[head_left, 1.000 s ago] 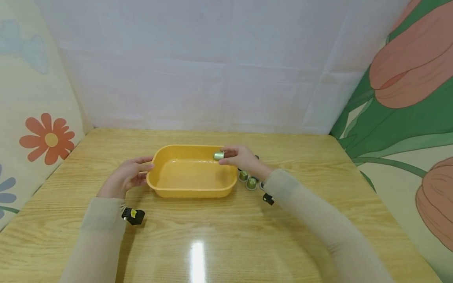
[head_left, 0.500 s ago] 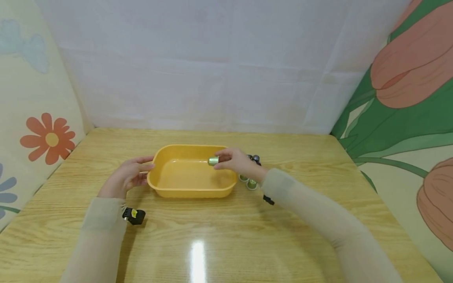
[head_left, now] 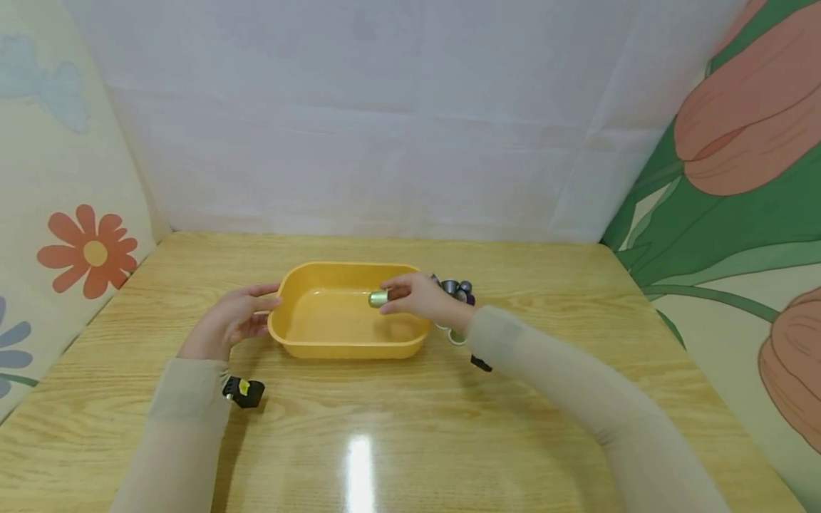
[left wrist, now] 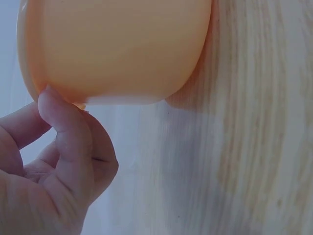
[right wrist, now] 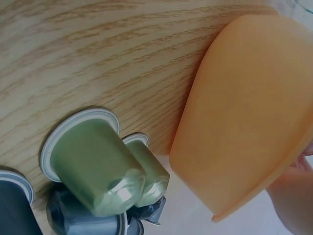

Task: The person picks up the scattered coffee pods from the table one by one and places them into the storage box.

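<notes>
My right hand (head_left: 423,297) pinches a shiny green coffee capsule (head_left: 378,298) between thumb and fingers, over the inside of a yellow plastic basin (head_left: 327,317). That capsule lies sideways in the grip, its rounded end pointing left. At the basin's left end, my left hand (head_left: 232,319) grips the rim; the left wrist view shows the thumb (left wrist: 66,122) against the outer wall with other fingers behind the edge. In the right wrist view the right hand (right wrist: 293,196) is mostly hidden behind the basin wall (right wrist: 244,112).
Several more capsules stand and lie on the wooden table (head_left: 308,442) just right of the basin: a green capsule (right wrist: 95,161) in front, a dark blue capsule (right wrist: 80,213) beside it. The right forearm covers part of this group. A white cloth (head_left: 359,142) hangs behind the table.
The right hand has carried the green capsule left and slightly down, further over the basin's inside. The left hand has kept its place on the rim.
</notes>
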`<state>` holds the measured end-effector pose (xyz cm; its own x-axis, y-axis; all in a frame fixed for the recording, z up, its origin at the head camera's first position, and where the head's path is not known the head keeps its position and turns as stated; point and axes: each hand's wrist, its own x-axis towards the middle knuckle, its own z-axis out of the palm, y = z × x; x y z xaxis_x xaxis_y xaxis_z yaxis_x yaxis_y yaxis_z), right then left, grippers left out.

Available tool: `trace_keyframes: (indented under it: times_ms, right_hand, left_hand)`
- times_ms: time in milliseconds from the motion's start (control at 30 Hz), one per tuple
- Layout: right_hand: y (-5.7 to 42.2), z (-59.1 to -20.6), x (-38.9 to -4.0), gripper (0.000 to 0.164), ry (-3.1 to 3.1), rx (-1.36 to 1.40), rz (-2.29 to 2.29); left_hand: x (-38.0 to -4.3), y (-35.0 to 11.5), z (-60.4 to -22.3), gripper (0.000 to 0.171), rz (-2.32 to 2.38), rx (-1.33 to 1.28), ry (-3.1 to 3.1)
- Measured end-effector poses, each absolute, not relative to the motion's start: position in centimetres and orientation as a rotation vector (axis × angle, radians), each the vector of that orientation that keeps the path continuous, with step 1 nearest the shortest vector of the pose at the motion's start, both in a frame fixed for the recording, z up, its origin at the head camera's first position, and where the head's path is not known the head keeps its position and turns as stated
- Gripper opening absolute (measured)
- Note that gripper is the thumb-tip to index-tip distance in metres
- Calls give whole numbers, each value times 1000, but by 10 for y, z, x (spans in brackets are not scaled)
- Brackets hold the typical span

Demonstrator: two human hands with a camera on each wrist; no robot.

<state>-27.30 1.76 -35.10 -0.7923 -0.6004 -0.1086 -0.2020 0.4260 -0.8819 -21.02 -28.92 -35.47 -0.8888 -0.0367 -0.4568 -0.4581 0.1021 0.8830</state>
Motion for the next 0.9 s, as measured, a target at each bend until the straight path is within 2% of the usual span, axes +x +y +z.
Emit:
trace_keyframes:
  times_ms: [900]
  right_hand:
    - [1, -357, -270, 50, 2311, -687, -1137]
  left_hand:
    - [-212, -290, -355, 62, 1831, -502, 2076]
